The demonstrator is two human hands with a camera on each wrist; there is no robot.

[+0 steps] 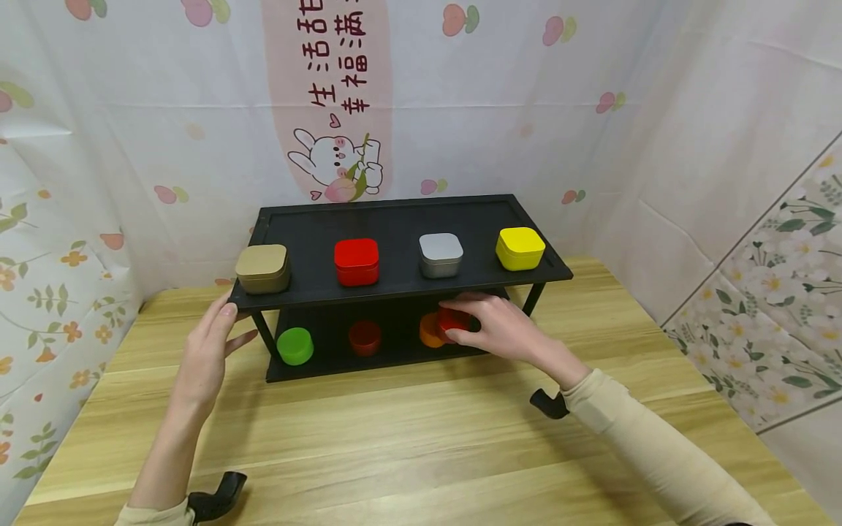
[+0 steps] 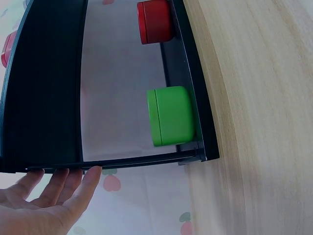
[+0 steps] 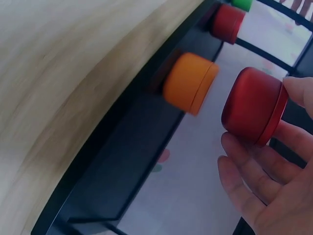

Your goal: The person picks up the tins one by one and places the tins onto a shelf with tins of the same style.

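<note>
A red round tin (image 3: 254, 105) is pinched between the thumb and fingers of my right hand (image 1: 496, 325). In the right wrist view it is apart from the lower shelf, beside an orange tin (image 3: 190, 83); the head view shows it partly hidden by the hand. My left hand (image 1: 205, 351) touches the left end of the two-tier black rack (image 1: 395, 219), its fingertips (image 2: 90, 176) against the upper shelf's edge. On the lower shelf, a green tin (image 2: 172, 116) stands nearest that hand, with another red tin (image 1: 365, 338) farther along.
Along the upper shelf's front stand a gold square tin (image 1: 263, 269), a red square tin (image 1: 357, 261), a silver tin (image 1: 441, 255) and a yellow tin (image 1: 520, 248). The rack stands on a wooden table (image 1: 368, 453), with a patterned cloth (image 1: 493, 131) behind.
</note>
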